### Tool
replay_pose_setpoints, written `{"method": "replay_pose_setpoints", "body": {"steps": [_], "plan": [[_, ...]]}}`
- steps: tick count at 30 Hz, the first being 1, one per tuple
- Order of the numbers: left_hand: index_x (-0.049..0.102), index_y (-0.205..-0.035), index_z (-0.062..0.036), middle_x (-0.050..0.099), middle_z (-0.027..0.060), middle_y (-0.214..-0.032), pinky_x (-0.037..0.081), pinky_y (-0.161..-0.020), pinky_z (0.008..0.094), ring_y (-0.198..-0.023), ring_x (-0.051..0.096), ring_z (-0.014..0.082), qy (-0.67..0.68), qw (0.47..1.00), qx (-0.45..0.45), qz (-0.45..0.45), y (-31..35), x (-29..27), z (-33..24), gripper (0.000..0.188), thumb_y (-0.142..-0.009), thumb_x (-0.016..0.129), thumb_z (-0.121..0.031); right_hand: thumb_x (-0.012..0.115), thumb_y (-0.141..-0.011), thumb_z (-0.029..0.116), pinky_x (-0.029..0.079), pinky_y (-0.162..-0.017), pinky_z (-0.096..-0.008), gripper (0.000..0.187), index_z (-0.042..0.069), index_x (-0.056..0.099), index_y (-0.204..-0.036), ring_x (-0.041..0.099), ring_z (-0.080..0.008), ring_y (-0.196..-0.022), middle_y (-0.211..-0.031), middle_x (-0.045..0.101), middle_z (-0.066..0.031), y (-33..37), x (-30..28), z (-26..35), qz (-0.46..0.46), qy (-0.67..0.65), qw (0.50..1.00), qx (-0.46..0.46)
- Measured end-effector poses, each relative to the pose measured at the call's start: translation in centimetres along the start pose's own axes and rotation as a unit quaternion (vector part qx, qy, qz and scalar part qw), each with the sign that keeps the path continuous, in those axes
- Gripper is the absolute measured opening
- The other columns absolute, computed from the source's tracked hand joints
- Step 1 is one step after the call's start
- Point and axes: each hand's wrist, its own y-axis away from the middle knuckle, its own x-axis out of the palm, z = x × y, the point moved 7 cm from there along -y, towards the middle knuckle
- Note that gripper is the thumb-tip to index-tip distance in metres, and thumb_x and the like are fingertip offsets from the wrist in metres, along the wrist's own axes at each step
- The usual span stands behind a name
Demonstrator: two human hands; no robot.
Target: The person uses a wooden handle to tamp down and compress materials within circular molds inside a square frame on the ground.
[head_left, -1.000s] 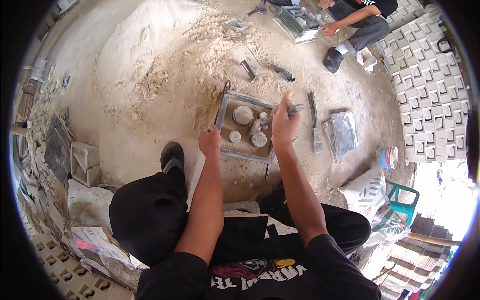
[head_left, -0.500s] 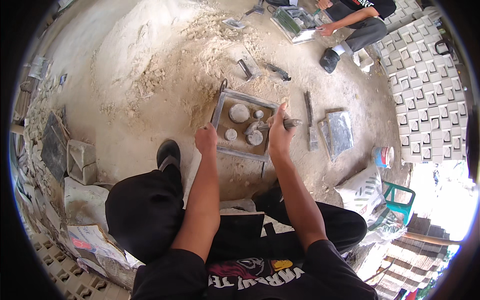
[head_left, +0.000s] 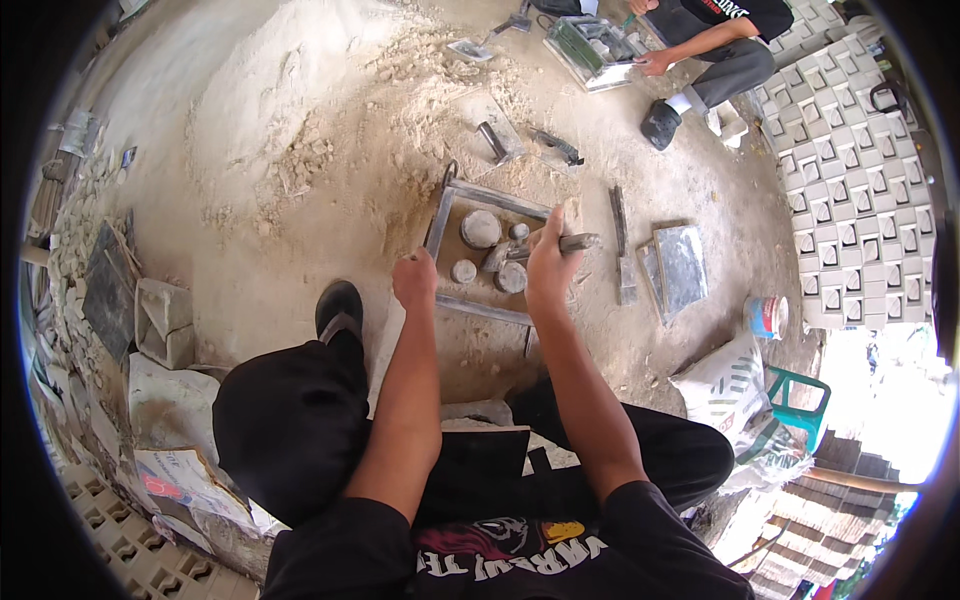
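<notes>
A square metal mould frame [head_left: 489, 309] lies on the sandy ground in front of me, with several round grey plugs of different sizes inside; the large plug [head_left: 481, 229] sits at its upper left. My left hand [head_left: 414, 279] is a fist closed at the frame's left side. In my right hand [head_left: 555, 262], above the frame's right side, is a hammer [head_left: 580, 242], its handle sticking out to the right. The hammer's head hangs over the plugs, near the small lower right plug [head_left: 511, 278]; whether it touches cannot be told.
Beyond the frame lie a trowel [head_left: 493, 142] and loose sand [head_left: 300, 150]. Right of it are a flat bar [head_left: 622, 245], dark plates [head_left: 680, 265], a tub [head_left: 766, 316] and a sack [head_left: 725, 380]. A co-worker [head_left: 700, 50] sits at another mould [head_left: 592, 50]; patterned blocks [head_left: 850, 180] stand stacked.
My right hand and the hammer have shifted a little to the left over the mould frame. My left hand stays at the frame's left side.
</notes>
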Motion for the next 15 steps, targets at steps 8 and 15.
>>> {"method": "replay_pose_setpoints", "body": {"steps": [8, 15], "plan": [[0.069, -0.094, 0.0033, 0.066, 0.0262, -0.098, 0.049, -0.086, 0.0473, -0.095, 0.064, 0.0413, -0.007, 1.0, 0.008, -0.007, -0.3, 0.1, 0.0, 0.051, -0.084, 0.046, -0.041, 0.049, -0.099, 0.037, 0.026, -0.045, -0.0246, 0.048, 0.013, 0.039, -0.059, 0.033, -0.0058, -0.049, -0.054, 0.038, 0.0039, -0.2, 1.0, 0.3, 0.016, 0.036, 0.999, -0.031], [0.069, -0.093, 0.0042, 0.066, 0.0263, -0.096, 0.05, -0.085, 0.0471, -0.093, 0.064, 0.0415, -0.016, 1.0, 0.018, 0.001, 0.0, 0.6, -0.3, 0.052, -0.086, 0.045, -0.042, 0.049, -0.1, 0.032, 0.026, -0.045, -0.0246, 0.046, 0.011, 0.04, -0.06, 0.032, -0.0051, -0.049, -0.054, 0.04, 0.0037, -2.2, 0.1, -0.5, -0.004, 0.064, 0.997, -0.042]]}}
